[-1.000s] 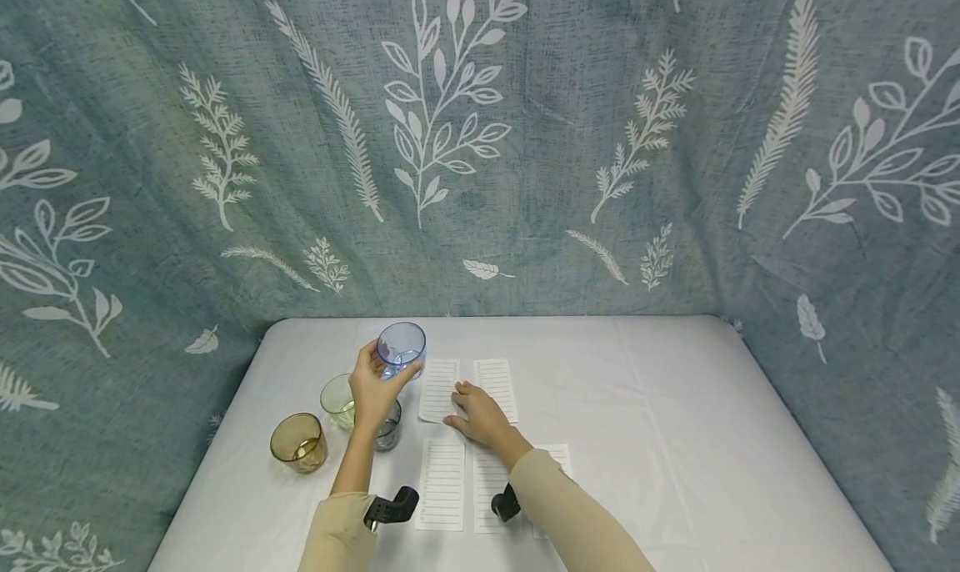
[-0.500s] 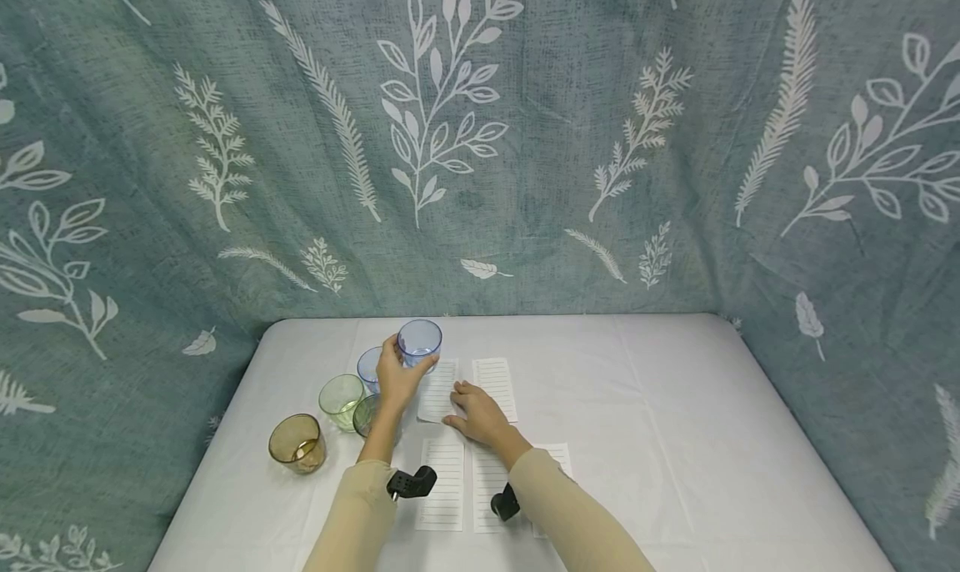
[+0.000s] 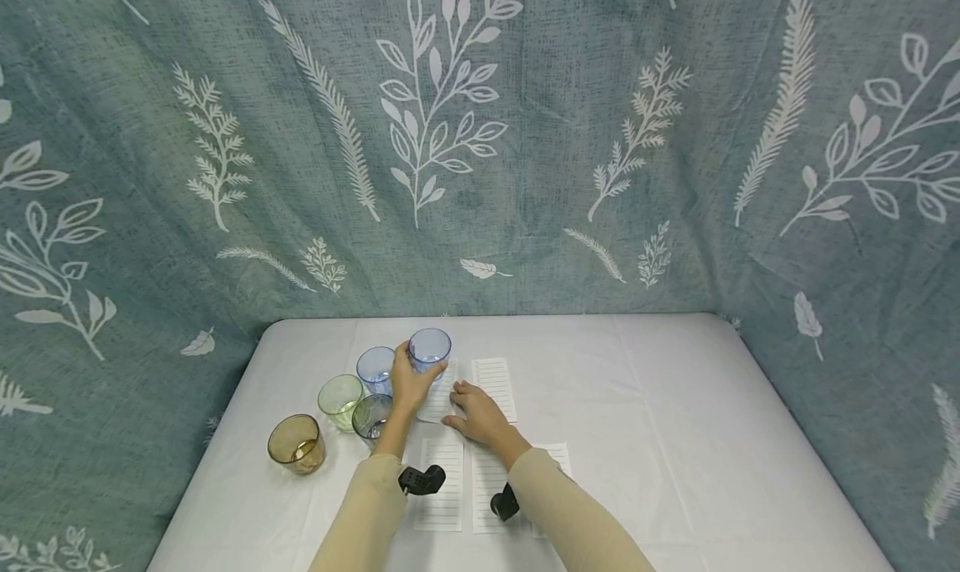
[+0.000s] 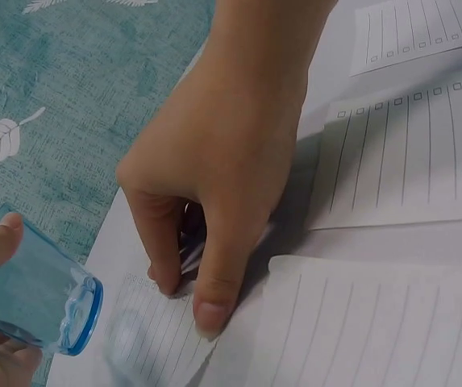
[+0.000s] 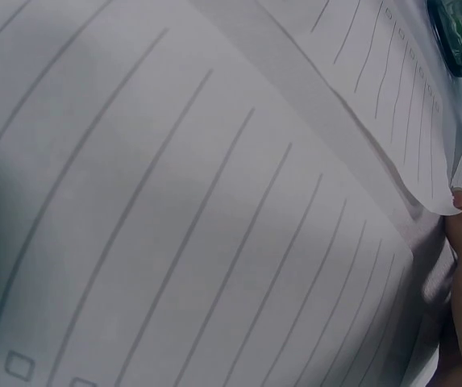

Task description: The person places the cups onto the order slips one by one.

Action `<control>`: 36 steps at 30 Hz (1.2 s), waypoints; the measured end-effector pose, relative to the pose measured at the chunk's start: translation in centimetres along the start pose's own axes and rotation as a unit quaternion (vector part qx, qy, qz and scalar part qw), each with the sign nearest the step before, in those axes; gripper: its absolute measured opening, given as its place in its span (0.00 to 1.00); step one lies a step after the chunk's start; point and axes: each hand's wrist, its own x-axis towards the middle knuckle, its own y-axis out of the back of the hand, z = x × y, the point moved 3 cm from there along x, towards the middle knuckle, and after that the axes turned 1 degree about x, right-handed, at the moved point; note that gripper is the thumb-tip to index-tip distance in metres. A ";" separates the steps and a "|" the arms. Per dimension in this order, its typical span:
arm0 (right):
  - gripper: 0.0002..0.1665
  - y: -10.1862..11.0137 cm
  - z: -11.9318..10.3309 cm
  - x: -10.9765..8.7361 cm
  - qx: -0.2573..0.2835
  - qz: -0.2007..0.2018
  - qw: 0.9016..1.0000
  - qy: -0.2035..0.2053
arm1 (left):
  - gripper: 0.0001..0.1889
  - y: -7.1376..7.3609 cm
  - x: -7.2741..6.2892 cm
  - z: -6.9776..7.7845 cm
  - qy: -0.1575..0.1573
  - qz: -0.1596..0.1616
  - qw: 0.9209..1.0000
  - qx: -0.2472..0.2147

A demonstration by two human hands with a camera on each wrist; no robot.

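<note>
In the head view my left hand (image 3: 411, 387) grips a clear blue drinking glass (image 3: 430, 351) over the far part of the left back lined paper sheet (image 3: 437, 407). The left wrist view shows the fingers wrapped round this glass (image 4: 33, 290), its thick base close over the sheet (image 4: 154, 343). My right hand (image 3: 480, 413) pinches the right edge of the same sheet between thumb and fingertips. From the right wrist, its thumb (image 5: 461, 201) shows at the sheet's slightly curled corner. A second blue glass (image 3: 376, 369) stands just left of my left hand.
A green glass (image 3: 341, 403), a grey glass (image 3: 369, 418) and an amber glass (image 3: 297, 444) stand at the left on the white-covered table (image 3: 720, 455). Another lined sheet (image 3: 494, 388) lies at the back right; several more lie nearer, partly under the right forearm. A patterned curtain (image 3: 525, 155) surrounds the table.
My left hand has moved right with the blue glass, from beside the sheet to over it, then slightly lower. The second blue glass has come into view. My right hand has stayed put.
</note>
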 end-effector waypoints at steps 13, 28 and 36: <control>0.32 0.1 0.0 -0.1 0.001 0.006 1.000 0.007 | 0.39 -1.0 -1.0 -1.3 0.012 -0.002 0.999 0.030; 0.31 0.2 0.0 -0.1 0.004 0.015 1.000 0.018 | 0.41 -1.2 -2.0 -1.8 0.012 -0.003 1.000 0.007; 0.31 0.2 -0.2 -0.1 0.005 0.020 1.000 0.019 | 0.41 -1.2 -2.4 -1.8 0.022 -0.004 1.000 0.007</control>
